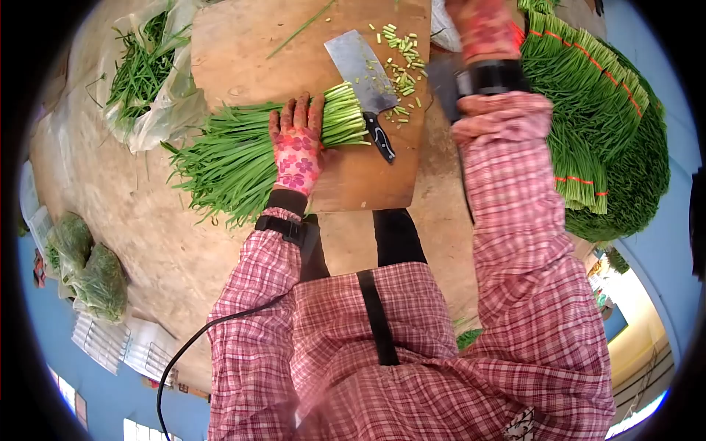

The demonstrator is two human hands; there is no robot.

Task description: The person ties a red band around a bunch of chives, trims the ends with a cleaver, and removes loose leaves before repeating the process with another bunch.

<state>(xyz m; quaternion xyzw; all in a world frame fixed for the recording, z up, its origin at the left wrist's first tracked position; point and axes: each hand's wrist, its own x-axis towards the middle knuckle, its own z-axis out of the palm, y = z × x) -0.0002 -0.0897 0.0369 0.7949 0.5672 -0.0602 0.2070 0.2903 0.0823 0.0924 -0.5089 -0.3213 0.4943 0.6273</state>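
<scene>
Hands apart. Left hand (pixel 297 151) lies flat over the green stalks (pixel 235 147) on the tabletop (pixel 368 187); right hand (pixel 485 33), farther right, blurred, grip indeterminable. Risk: unbound stalks slipping could carry the left hand rightward onto the adjacent knife (pixel 359 67).

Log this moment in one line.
left hand: resting on green stalks | right hand: blurred, grip unclear | cleaver: lying on board beside cut pieces

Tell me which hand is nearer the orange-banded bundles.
Right. The right hand, blurred at the top edge, is right beside the orange-banded bundles; the left hand lies on the loose greens, across the board from them.
</scene>
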